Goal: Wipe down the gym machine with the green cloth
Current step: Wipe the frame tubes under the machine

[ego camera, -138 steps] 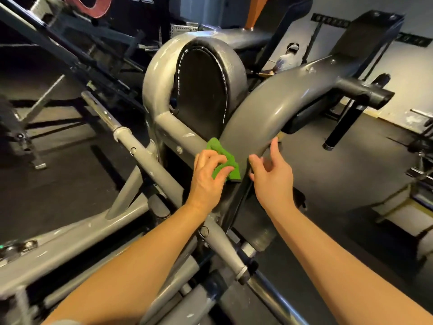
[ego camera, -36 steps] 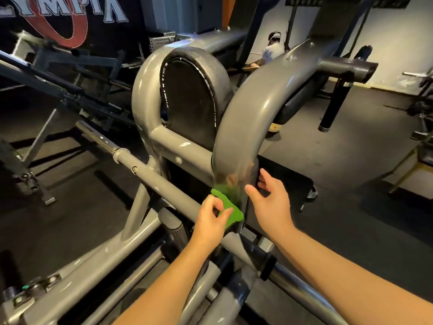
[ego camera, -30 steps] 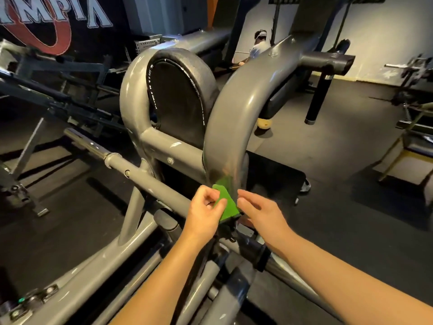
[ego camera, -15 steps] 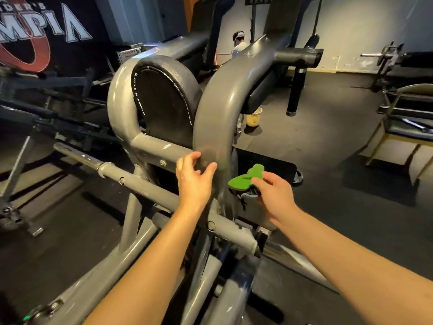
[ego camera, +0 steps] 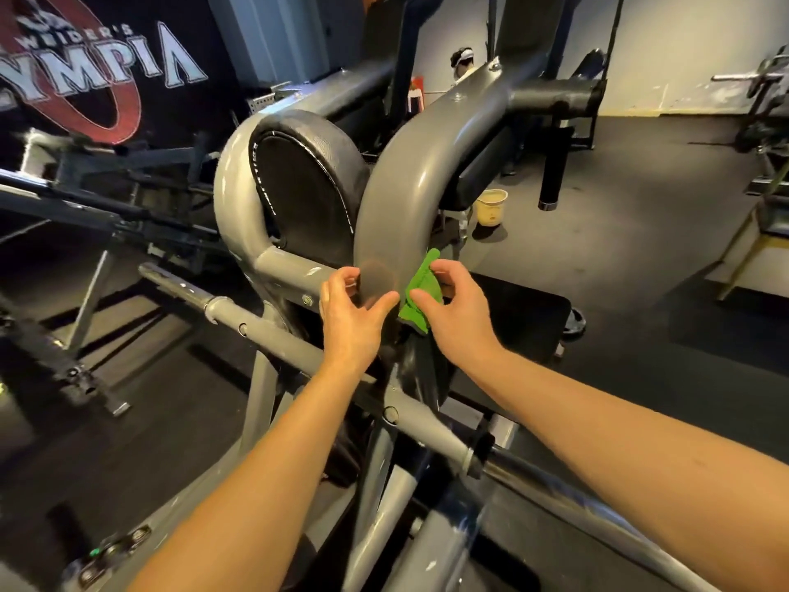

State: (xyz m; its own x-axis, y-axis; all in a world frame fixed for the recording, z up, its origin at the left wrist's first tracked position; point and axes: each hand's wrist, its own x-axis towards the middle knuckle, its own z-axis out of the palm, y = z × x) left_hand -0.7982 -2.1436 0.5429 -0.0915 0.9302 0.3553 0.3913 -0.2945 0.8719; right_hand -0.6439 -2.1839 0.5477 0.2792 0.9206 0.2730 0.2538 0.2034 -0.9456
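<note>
The grey gym machine (ego camera: 410,173) fills the middle of the view, with a curved metal arm arching over a round black pad (ego camera: 307,185). A small green cloth (ego camera: 420,288) lies against the right side of that arm's lower end. My right hand (ego camera: 454,311) pinches the cloth between thumb and fingers and holds it to the metal. My left hand (ego camera: 352,316) grips the same arm from the left, thumb and fingers spread around it. A horizontal grey bar (ego camera: 264,331) runs under both hands.
Black rubber floor surrounds the machine. A yellow bucket (ego camera: 491,206) stands on the floor behind the arm. A person (ego camera: 463,61) sits far back. More racks and bars stand at the left, and a bench frame (ego camera: 751,237) at the right edge.
The cloth passed from my left hand to my right. My right hand has brought it against the right side of the arm, while my left hand now grips the arm bare.
</note>
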